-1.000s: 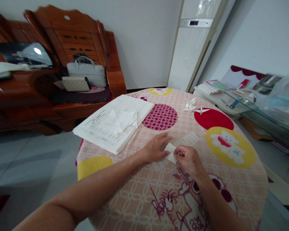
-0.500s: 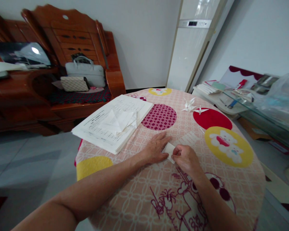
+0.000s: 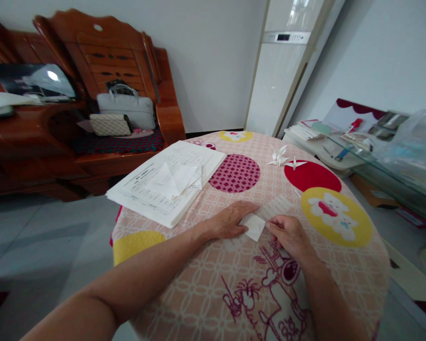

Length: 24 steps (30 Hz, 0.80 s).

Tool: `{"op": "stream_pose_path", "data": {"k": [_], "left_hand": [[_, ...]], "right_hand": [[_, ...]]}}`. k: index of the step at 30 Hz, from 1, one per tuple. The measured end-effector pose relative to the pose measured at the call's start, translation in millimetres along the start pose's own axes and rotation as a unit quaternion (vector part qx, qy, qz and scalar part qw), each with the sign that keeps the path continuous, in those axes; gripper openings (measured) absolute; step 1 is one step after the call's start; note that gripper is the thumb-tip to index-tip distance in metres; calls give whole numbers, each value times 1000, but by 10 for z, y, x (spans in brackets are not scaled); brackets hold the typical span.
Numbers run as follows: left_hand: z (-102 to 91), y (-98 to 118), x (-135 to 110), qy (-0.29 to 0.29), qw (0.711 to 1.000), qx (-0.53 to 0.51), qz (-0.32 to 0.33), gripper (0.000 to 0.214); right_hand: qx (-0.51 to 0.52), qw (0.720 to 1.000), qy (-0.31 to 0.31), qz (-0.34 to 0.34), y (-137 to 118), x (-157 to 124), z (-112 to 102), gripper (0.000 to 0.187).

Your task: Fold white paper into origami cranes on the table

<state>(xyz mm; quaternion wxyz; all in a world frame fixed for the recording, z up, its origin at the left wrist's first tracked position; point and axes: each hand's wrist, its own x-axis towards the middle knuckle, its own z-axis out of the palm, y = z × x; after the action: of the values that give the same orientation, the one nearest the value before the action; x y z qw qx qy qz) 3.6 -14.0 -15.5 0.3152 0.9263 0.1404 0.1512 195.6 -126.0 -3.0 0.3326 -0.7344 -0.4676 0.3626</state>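
Head view: a white paper square (image 3: 252, 228) lies on the cloth-covered counter (image 3: 184, 284) between both hands. Left hand (image 3: 233, 220): flat, extended, gripping nothing, thumb at the paper's left edge. Right hand (image 3: 287, 234): curled, fingertips at the right corner; I cannot tell whether pinching.

Between your left hand (image 3: 233, 220) and right hand (image 3: 287, 235), a paper piece (image 3: 253, 227) is lying on the tablecloth (image 3: 190, 284). A paper stack (image 3: 138, 189) is resting farther left, while paper cranes (image 3: 279, 155) are sitting beyond your right hand.
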Motion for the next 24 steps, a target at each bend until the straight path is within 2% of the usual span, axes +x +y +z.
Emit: {"op": "stream_pose_path", "data": {"k": [5, 10, 13, 17, 21, 24], "left_hand": [[-11, -17, 44, 1, 1000, -21, 19, 67], [-7, 5, 69, 2, 1000, -12, 21, 66], [-11, 40, 99, 14, 1000, -14, 9, 68], [-24, 97, 124, 32, 998, -38, -24, 69], [-48, 105, 111, 42, 984, -142, -100, 51], [-53, 76, 102, 78, 951, -262, -144, 40]], "right_hand": [[12, 1000, 19, 2, 27, 35, 40, 19], [-3, 999, 22, -40, 83, 76, 72, 15], [44, 998, 16, -37, 63, 76, 88, 13], [127, 991, 1, -38, 3, 72, 104, 18], [180, 982, 15, -51, -58, 59, 127, 26], [182, 980, 37, -71, -81, 43, 152, 32]]}}
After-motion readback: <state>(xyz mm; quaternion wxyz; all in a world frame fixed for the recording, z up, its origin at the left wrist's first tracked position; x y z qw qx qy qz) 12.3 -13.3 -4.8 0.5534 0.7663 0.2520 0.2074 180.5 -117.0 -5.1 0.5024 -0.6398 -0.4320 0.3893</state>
